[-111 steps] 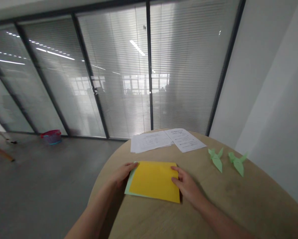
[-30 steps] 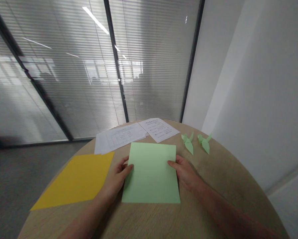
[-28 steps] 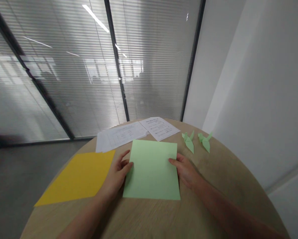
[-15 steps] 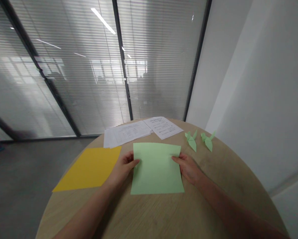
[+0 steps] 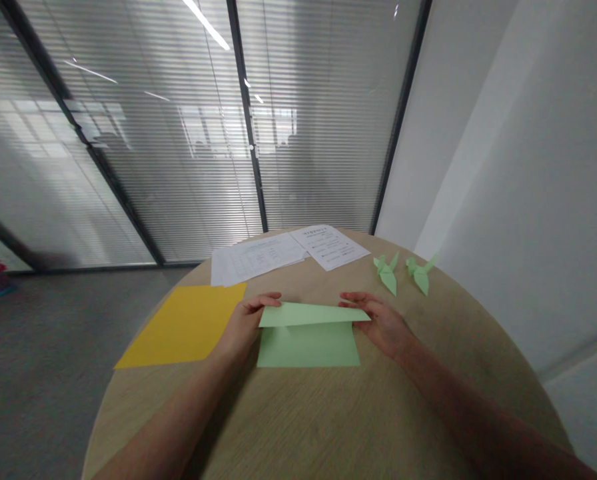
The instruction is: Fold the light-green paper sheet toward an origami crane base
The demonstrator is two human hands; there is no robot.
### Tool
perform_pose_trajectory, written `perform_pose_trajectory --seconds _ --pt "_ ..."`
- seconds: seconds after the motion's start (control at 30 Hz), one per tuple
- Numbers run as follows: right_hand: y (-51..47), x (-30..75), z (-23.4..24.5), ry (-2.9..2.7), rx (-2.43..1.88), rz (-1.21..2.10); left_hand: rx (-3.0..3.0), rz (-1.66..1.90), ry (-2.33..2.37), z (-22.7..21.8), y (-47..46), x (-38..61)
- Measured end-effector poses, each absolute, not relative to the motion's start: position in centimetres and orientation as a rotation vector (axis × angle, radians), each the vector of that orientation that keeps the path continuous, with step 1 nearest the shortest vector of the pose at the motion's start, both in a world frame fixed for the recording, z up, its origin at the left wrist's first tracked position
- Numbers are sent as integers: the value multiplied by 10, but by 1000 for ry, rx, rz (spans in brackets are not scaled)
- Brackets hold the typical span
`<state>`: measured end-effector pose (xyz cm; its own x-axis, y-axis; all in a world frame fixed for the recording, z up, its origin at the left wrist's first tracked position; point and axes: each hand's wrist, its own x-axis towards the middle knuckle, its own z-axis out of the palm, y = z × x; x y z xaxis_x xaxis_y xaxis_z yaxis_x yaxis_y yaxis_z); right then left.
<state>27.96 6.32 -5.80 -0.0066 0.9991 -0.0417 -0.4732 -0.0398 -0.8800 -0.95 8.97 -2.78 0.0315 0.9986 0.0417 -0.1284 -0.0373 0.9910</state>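
A light green sheet of paper [image 5: 308, 345] lies in front of me, its far part bent over toward me so that a flap covers the back half. At the flap's left end, my left hand [image 5: 248, 320] grips the paper, fingers along the top and the thumb hidden. My right hand [image 5: 381, 323] holds the flap's right corner, with the fingertips behind the edge. Beyond my right hand stand two folded green paper cranes, one [image 5: 387, 273] nearer the middle and another [image 5: 421, 275] to its right.
A yellow sheet [image 5: 183, 327] lies left of my left hand. Printed white papers [image 5: 258, 257] overlap at the back of the round wooden table [image 5: 298, 420]. Behind it are glass panels with blinds [image 5: 323, 133], and a white wall [image 5: 543, 167] rises on the right.
The green sheet was flat; its far edge has been bent up and over toward me. Both hands have turned with it, their thumbs no longer on top. The view has shifted slightly.
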Motion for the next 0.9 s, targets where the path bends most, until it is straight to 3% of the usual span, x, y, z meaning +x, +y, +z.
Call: perform_pose_trajectory --seconds 0.17,0.5,0.77,0.9 --pt "65 287 -52 -815 -857 1497 1235 1270 1076 -26 90 -12" --pt "35 283 -33 -1208 -893 2004 1405 1034 882 -15 76 -10" --pt "11 250 -23 -1452 -908 1964 1525 902 854 -7 64 1" --pt "8 241 -20 -1426 -976 1879 1441 1024 951 -4 70 1"
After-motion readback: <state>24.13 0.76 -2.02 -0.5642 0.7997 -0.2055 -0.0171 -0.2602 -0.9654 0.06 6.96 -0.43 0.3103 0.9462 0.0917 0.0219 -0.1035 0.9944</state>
